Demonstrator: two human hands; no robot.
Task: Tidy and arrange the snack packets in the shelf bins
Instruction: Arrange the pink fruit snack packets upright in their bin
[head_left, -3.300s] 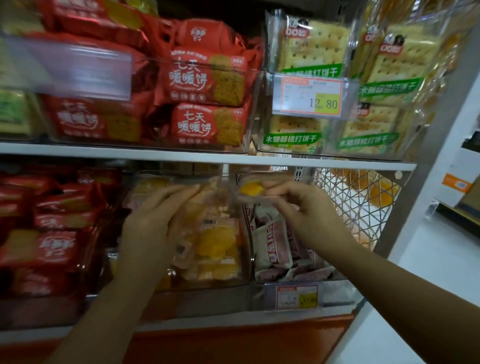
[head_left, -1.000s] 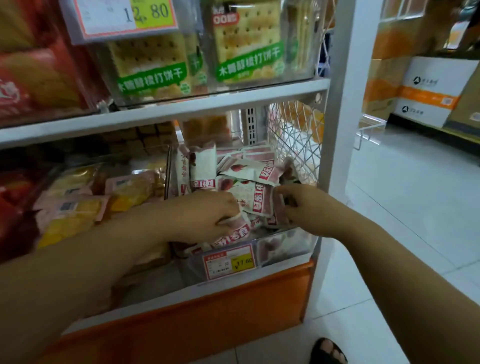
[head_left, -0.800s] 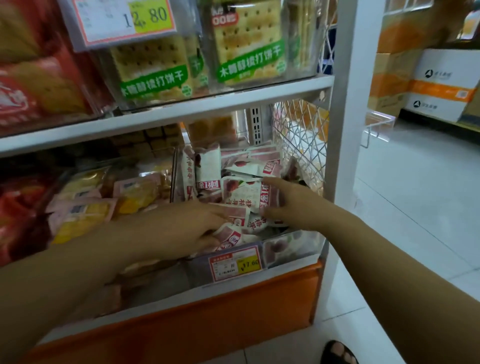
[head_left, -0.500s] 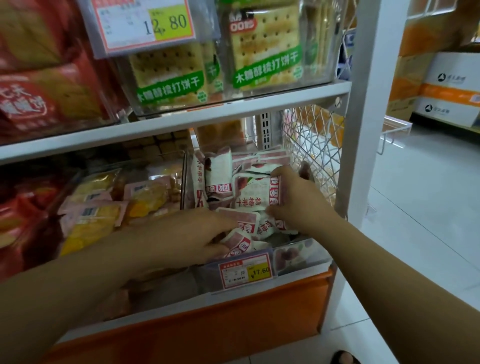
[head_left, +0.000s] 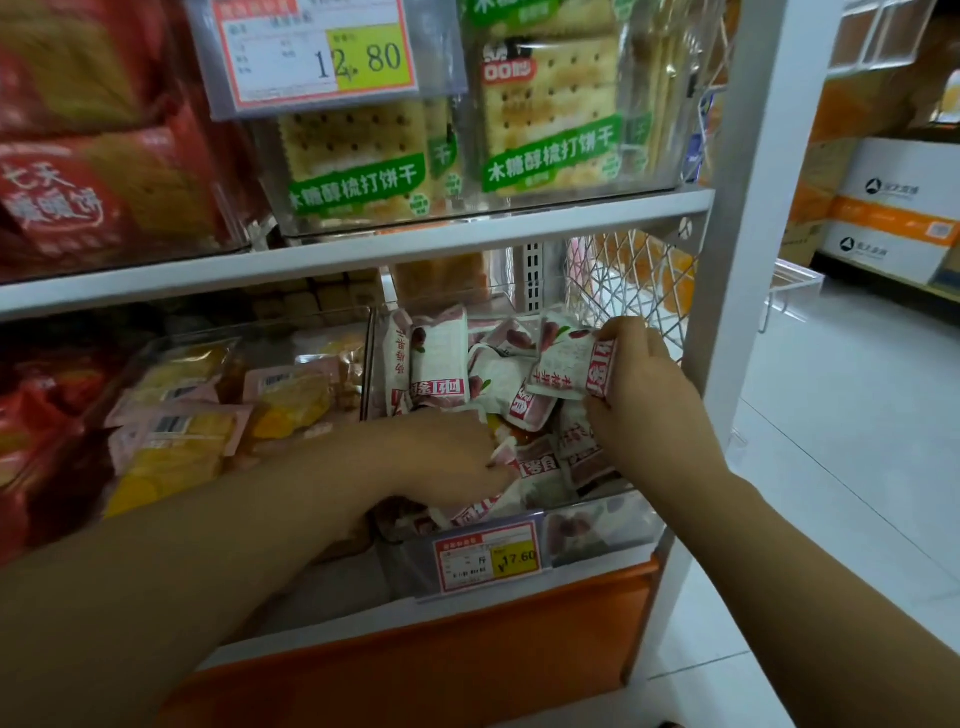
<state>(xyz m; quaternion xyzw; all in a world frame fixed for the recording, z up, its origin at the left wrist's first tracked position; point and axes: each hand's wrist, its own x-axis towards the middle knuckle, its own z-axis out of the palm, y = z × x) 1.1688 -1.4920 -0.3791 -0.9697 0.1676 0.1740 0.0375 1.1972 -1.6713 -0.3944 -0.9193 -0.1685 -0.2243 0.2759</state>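
A clear bin (head_left: 602, 530) on the lower shelf holds several white-and-red snack packets (head_left: 441, 358). My right hand (head_left: 639, 395) grips one white-and-red packet (head_left: 563, 371) at the bin's right side, lifted above the pile. My left hand (head_left: 441, 457) reaches into the front of the same bin, its fingers curled on packets there; the fingertips are partly hidden. To the left, another clear bin (head_left: 197, 343) holds yellow cake packets (head_left: 176, 452).
A yellow price tag (head_left: 488, 558) hangs on the bin's front. The upper shelf (head_left: 363, 254) carries cracker packs (head_left: 550, 119) and red biscuit packs (head_left: 78, 192). A white wire basket (head_left: 628, 280) and shelf post (head_left: 753, 208) stand at right. Cardboard boxes (head_left: 893, 208) sit across the aisle floor.
My right hand has lifted a packet up and to the right of the pile. My left hand stays low at the bin's front, shifted slightly. The view has moved a little closer.
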